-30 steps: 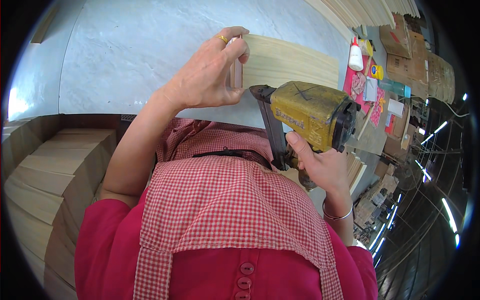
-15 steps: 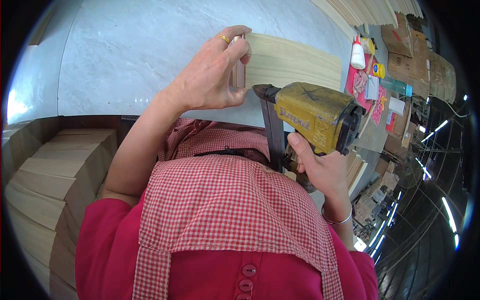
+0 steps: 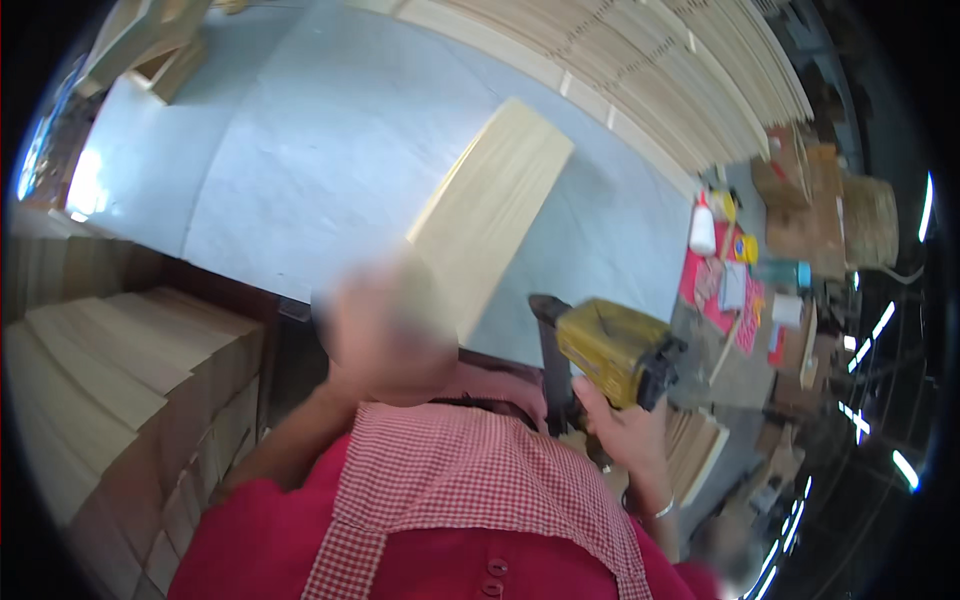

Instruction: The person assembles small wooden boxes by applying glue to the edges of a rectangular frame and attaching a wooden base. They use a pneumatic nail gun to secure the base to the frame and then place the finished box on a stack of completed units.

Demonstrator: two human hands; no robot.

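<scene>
A pale wooden board (image 3: 500,195), with a narrow side edge showing along its left, slants over the light marbled tabletop. Its near end meets my left hand (image 3: 385,330), which is badly blurred; the fingers do not show singly, but the board has swung round with this hand. In my right hand (image 3: 632,438) is the handle of a yellow nail gun (image 3: 615,345) with a dark magazine. The thumb lies along the tool's near side. The gun's nose is to the right of the board, apart from it, near the table's front edge.
Stacked wooden boards (image 3: 95,365) stand at the left, and long slats (image 3: 640,60) lie along the far side. On the right are a white glue bottle (image 3: 702,228), a teal bottle (image 3: 785,272) and cardboard boxes (image 3: 815,215). A wooden frame piece (image 3: 150,50) sits far left.
The board has turned from lying crosswise to slanting away from me, its held end drawn nearer. My left hand has come back toward my body. The nail gun has shifted lower in view.
</scene>
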